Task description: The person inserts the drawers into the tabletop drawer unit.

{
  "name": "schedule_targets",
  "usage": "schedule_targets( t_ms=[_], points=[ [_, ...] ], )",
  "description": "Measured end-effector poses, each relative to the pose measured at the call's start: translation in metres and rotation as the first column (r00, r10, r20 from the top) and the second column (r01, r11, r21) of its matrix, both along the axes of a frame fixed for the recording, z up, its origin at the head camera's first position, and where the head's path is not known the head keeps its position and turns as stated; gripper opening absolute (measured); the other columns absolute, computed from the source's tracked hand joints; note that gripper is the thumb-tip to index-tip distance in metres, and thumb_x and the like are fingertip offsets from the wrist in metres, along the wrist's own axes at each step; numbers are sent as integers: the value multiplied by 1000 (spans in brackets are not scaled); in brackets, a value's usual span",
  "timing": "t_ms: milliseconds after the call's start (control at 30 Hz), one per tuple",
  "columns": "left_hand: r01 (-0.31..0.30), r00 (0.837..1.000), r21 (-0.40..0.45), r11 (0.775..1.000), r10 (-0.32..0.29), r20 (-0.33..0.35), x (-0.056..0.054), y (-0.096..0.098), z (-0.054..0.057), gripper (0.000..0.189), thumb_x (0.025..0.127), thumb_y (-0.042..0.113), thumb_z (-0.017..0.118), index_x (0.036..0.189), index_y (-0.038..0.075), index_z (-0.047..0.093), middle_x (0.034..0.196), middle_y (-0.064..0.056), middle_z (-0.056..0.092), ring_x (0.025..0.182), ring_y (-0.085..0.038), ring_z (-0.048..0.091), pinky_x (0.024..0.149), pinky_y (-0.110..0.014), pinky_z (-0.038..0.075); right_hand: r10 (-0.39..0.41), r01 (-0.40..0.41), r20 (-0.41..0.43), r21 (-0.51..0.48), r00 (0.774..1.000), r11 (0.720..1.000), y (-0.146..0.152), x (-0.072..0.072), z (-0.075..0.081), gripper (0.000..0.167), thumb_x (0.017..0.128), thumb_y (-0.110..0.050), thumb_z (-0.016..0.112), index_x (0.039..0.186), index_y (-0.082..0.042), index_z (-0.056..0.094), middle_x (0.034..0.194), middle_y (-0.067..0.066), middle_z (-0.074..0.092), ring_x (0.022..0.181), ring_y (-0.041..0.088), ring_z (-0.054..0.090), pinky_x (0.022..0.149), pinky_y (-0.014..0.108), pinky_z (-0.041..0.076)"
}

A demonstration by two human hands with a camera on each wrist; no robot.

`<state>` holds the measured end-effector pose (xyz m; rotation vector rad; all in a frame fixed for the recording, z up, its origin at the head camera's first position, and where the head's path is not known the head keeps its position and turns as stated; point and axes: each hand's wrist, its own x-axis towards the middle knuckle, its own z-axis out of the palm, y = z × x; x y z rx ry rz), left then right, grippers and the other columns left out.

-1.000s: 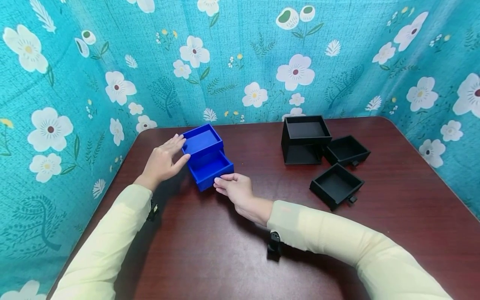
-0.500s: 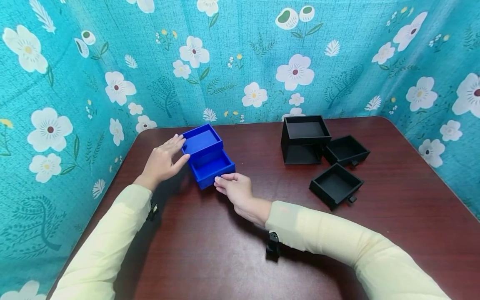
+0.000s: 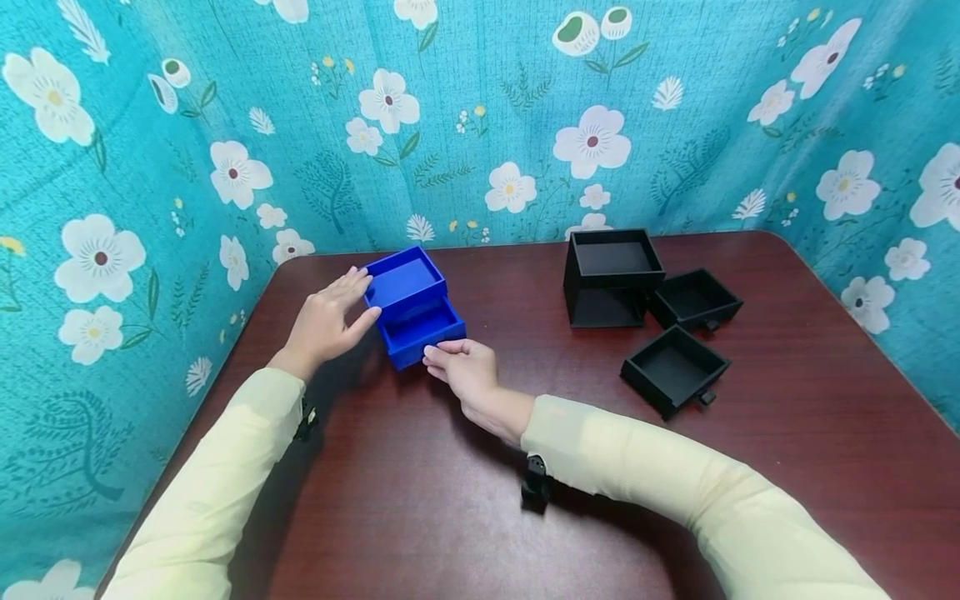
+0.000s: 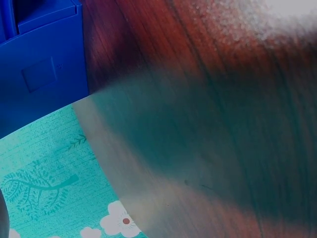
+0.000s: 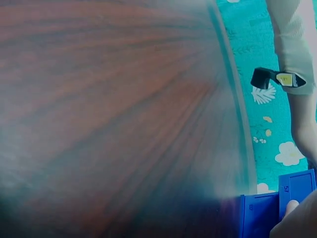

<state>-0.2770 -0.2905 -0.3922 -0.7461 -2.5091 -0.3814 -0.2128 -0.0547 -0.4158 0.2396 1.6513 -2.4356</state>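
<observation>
A small blue cabinet (image 3: pixel 405 282) with an open tray top stands at the left of the table, its blue drawer (image 3: pixel 422 329) jutting partly out of the front below. My left hand (image 3: pixel 324 321) rests along the cabinet's left side, fingers extended and thumb near the front corner. At the drawer's front, my right hand (image 3: pixel 467 371) pinches with thumb and fingers; the part between the fingertips is hidden. The left wrist view shows the cabinet's side wall (image 4: pixel 44 79) with a shallow square recess. In the right wrist view, my thumb (image 5: pixel 291 206) lies near the blue drawer.
A black cabinet shell (image 3: pixel 611 275) with an open lower slot stands at the back right. Two black drawers, one beside it (image 3: pixel 697 298) and one nearer (image 3: pixel 675 367), lie on the dark wooden table (image 3: pixel 420 500). A flowered teal curtain (image 3: pixel 450 125) hangs behind and at both sides.
The blue drawer has slid a little way back into the cabinet, with my right hand moving along slightly up and left. My left hand has kept its place.
</observation>
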Motion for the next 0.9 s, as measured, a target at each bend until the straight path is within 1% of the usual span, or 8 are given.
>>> schedule_targets(
  t_ms=[67,133,267,333,400,567,667,900],
  points=[
    [1,1000,3,1000,-1,1,0,0,0,57,91,36,60,132,-3,58,136,-21,53,131,-33,45,104,-50,39,2,-2,-2,3,1000,1000,-2,-3,0,19,84,5,72,100,11,63,94,25,70,84,29,71,79,36,57],
    [-2,1000,2,1000,2,3,0,0,0,57,91,36,60,132,-3,58,136,-21,53,131,-33,45,104,-50,39,1,-1,-4,2,1000,1000,-3,-6,0,17,84,5,72,98,11,63,92,23,70,82,28,71,80,37,56],
    [-3,1000,6,1000,3,5,1,0,0,57,91,36,60,132,-3,58,136,-21,53,132,-33,45,104,-50,39,-2,2,0,-11,1000,1000,-4,-9,-1,15,84,6,72,96,10,64,88,19,71,75,19,70,78,35,57],
    [0,1000,10,1000,0,2,1,0,0,57,91,36,60,132,-4,58,136,-21,53,132,-33,45,104,-50,39,-6,6,0,-13,1000,1000,-6,-11,-1,15,84,5,72,95,9,64,88,19,71,76,21,71,77,33,57],
    [0,1000,13,1000,0,0,1,0,1,57,91,36,60,132,-4,58,136,-21,53,132,-33,44,104,-50,39,-10,10,-4,-14,1000,1000,-8,-14,-3,15,84,5,72,96,9,64,88,19,71,81,26,71,77,33,57],
    [-1,1000,20,1000,1,8,2,1,0,57,91,35,61,132,-3,57,137,-21,52,132,-33,44,104,-50,39,-17,16,-14,-29,1000,999,-12,-19,-4,17,84,5,72,97,9,64,88,19,71,89,32,70,82,39,56],
    [-1,1000,19,1000,1,9,3,1,0,57,90,35,61,133,-3,57,137,-21,52,132,-32,44,103,-51,39,-18,17,-16,-37,1000,999,-14,-22,-5,16,84,5,72,97,9,63,89,20,71,87,30,71,83,40,55],
    [6,1000,20,1000,-6,0,1,0,0,57,91,36,61,132,-4,58,136,-21,53,132,-32,44,103,-50,40,-27,25,-20,-55,999,998,-18,-29,-6,15,84,4,72,96,8,63,86,17,71,78,22,71,76,33,57]
  ],
)
